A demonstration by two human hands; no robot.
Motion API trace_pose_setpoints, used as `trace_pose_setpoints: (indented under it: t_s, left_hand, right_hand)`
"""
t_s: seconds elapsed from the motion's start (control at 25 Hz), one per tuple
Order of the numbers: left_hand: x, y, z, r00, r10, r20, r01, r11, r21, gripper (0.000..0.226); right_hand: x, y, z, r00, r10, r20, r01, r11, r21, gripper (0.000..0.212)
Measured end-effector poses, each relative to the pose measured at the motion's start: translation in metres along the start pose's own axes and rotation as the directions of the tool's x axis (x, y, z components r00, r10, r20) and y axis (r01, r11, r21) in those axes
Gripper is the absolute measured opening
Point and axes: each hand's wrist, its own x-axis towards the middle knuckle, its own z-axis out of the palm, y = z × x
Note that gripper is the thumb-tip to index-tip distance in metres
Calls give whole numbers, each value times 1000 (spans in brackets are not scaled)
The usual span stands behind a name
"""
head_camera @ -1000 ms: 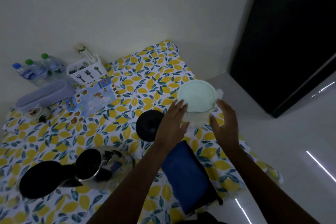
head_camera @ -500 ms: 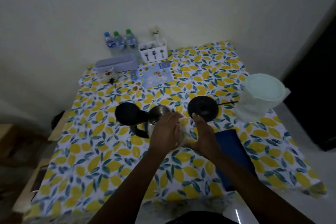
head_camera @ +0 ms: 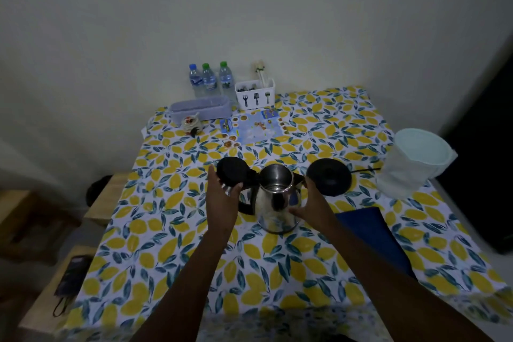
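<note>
A steel electric kettle (head_camera: 277, 203) stands on the lemon-print tablecloth (head_camera: 172, 244) in the middle of the table. Its black lid (head_camera: 231, 171) is flipped open to the left. My right hand (head_camera: 312, 203) wraps the kettle's right side, with the thumb on the front of the body. My left hand (head_camera: 222, 200) is at the lid and the black handle, fingers fairly straight and reaching the lid's left edge. The kettle's round black base (head_camera: 329, 178) lies just right of it, its cord running right.
A clear plastic jug with a pale green lid (head_camera: 416, 164) stands at the right edge. A dark blue flat item (head_camera: 372, 239) lies near my right forearm. Three water bottles (head_camera: 209, 80), a cutlery holder (head_camera: 255, 93) and a grey tray (head_camera: 200, 110) line the wall. Wooden stools (head_camera: 108, 197) stand left.
My hands left the jug at the right and came to the kettle. The kettle now stands upright between them, and the view has swung left and pulled back.
</note>
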Motion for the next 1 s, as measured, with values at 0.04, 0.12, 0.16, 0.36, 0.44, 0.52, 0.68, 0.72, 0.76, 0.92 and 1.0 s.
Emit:
trace_pose_setpoints:
  t_s: [0.04,0.12,0.16,0.36,0.44,0.52,0.68,0.72,0.76,0.92,1.0]
  left_hand:
    - [0,5,2,999,18,31,-16,999,-42,75]
    - [1,14,10,987,130,97,-132,991,9,67]
    - [2,20,17,969,196,151,-206,977,52,62]
    - [4,23,60,728,418,544,-640,699,318,36]
    - [6,13,66,763,318,563,-599,676,430,39]
    - [4,5,71,804,265,531,-552,666,503,42]
    - [-3,7,80,816,263,515,-557,598,577,43]
    - [-2,8,79,808,285,515,-574,578,581,43]
    - [-1,8,79,797,303,523,-593,559,579,43]
    - [-12,7,90,720,380,580,-683,534,498,46]
    - [-29,5,110,645,440,625,-749,528,401,43]
  right_hand:
    - [-1,-1,0,1000,-1,-11,1,1000,17,88]
    - [-3,0,3,1000,1,-29,0,999,39,84]
    - [-5,1,4,999,9,-31,-8,999,47,84]
    - [-4,6,5,1000,18,7,-19,998,60,85]
    - [-4,8,5,1000,0,11,-1,997,76,86]
    - [-6,9,4,1000,-13,10,12,997,83,88]
    - [-7,17,5,999,-24,31,22,999,49,97]
    - [-8,20,4,999,-21,37,20,999,25,98]
    - [-10,25,2,999,-16,42,17,1000,-14,99]
    - [-28,51,-9,998,-50,35,57,968,-246,95]
    - [-40,69,-19,994,-107,-5,100,944,-314,89]
